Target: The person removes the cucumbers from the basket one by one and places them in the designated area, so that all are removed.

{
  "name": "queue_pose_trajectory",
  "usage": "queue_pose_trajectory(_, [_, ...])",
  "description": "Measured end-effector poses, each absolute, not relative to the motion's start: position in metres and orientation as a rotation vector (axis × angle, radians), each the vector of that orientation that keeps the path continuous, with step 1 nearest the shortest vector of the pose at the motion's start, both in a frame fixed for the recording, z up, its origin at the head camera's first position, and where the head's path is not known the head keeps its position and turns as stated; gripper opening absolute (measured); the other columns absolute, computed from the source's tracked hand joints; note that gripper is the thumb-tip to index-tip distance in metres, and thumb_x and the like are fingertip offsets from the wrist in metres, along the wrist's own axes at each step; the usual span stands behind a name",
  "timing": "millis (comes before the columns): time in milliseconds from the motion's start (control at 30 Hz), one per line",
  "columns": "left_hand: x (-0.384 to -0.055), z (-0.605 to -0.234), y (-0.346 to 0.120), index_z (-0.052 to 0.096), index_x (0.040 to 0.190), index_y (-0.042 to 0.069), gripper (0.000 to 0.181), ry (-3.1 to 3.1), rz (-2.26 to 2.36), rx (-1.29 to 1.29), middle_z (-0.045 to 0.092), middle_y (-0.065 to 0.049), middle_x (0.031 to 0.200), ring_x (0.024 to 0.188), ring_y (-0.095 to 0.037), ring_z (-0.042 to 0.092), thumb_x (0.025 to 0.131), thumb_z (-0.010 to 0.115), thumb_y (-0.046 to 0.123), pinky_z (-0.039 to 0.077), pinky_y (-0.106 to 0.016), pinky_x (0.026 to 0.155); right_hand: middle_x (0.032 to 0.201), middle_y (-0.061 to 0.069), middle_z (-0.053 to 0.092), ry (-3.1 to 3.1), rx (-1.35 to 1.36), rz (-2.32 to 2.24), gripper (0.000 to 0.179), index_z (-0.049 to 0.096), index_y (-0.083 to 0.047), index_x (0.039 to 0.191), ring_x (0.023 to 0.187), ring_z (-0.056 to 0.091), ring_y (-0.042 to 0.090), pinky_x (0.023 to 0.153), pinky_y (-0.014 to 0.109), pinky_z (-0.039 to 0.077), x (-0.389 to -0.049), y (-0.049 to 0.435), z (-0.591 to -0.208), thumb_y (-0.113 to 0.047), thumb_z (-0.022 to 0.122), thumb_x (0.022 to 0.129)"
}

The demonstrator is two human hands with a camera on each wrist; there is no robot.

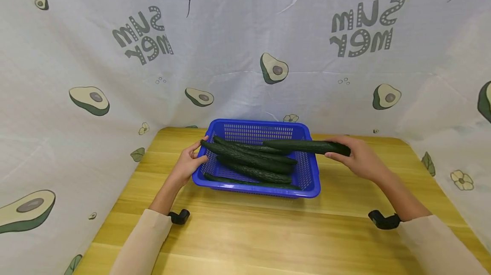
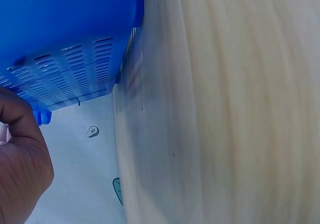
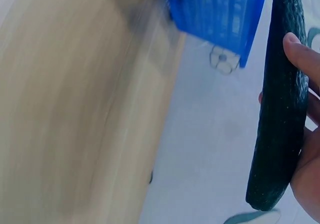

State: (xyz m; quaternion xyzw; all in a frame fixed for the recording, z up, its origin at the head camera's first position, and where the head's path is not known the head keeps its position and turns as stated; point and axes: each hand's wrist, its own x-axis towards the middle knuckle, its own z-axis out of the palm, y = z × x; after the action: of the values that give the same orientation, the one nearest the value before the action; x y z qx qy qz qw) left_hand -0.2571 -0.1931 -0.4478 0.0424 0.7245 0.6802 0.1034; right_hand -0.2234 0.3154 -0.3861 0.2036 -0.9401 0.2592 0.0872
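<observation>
A blue plastic basket (image 1: 256,188) with slotted walls stands on the table, several dark green cucumbers (image 1: 251,160) lying lengthwise in it. My left hand (image 1: 188,165) grips the basket's left rim, thumb and fingers at the edge beside the tip of one cucumber. In the left wrist view, that hand (image 2: 22,169) shows by the basket wall (image 2: 75,69). Held by its right end, another cucumber (image 1: 299,145) is in my right hand (image 1: 360,157), crossing the right rim with its far end over the basket. The right wrist view shows the thumb lying along this cucumber (image 3: 277,124).
The wooden table (image 1: 245,236) extends in front of the basket and to both sides. Close behind hangs a pale curtain (image 1: 238,44) printed with avocados and lettering, which also runs along the left and right sides. A black wrist camera (image 1: 179,217) sits on the left wrist, another (image 1: 383,220) on the right.
</observation>
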Motion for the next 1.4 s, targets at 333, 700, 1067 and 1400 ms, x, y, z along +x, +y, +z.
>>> queue_pose_trajectory(333, [-0.258,-0.449,-0.194,0.041,0.16,0.026,0.073,2.139,2.029,0.142,0.073,-0.03,0.1,0.077,-0.031,0.075,0.096,0.059,-0.004,0.064,-0.038,0.065,0.137,0.028,0.061,-2.826,0.486,0.715,0.048,0.062,-0.007,0.138,0.106,0.062,0.042,0.081,0.048,0.055,-0.22,0.356,-0.391,-0.027,0.073,0.096])
queue_pose_trajectory(700, [-0.258,-0.45,-0.194,0.043,0.159,0.026,0.073,2.163,2.013,0.157,0.073,-0.014,0.077,0.08,-0.031,0.075,0.093,0.062,-0.001,0.065,-0.044,0.073,0.139,0.034,0.056,-2.803,0.442,0.719,0.048,0.06,-0.001,0.137,0.125,0.048,0.06,0.092,0.071,0.042,-0.212,0.4,-0.399,-0.021,0.073,0.096])
queue_pose_trajectory(1067, [-0.257,-0.451,-0.194,0.043,0.159,0.027,0.074,2.148,2.024,0.155,0.073,-0.031,0.1,0.086,-0.036,0.075,0.094,0.061,-0.004,0.065,-0.042,0.071,0.137,0.036,0.054,-2.812,0.317,0.739,0.046,0.059,-0.001,0.137,0.118,0.048,0.06,0.083,0.072,0.041,-0.202,0.44,-0.423,-0.019,0.072,0.096])
queue_pose_trajectory(1400, [-0.258,-0.452,-0.194,0.043,0.158,0.029,0.075,2.135,2.033,0.14,0.072,-0.033,0.107,0.088,-0.033,0.076,0.093,0.062,-0.002,0.065,-0.041,0.07,0.134,0.035,0.057,-2.842,0.331,0.686,0.044,0.062,-0.003,0.133,0.111,0.053,0.058,0.074,0.048,0.05,-0.209,0.46,-0.448,-0.02,0.076,0.094])
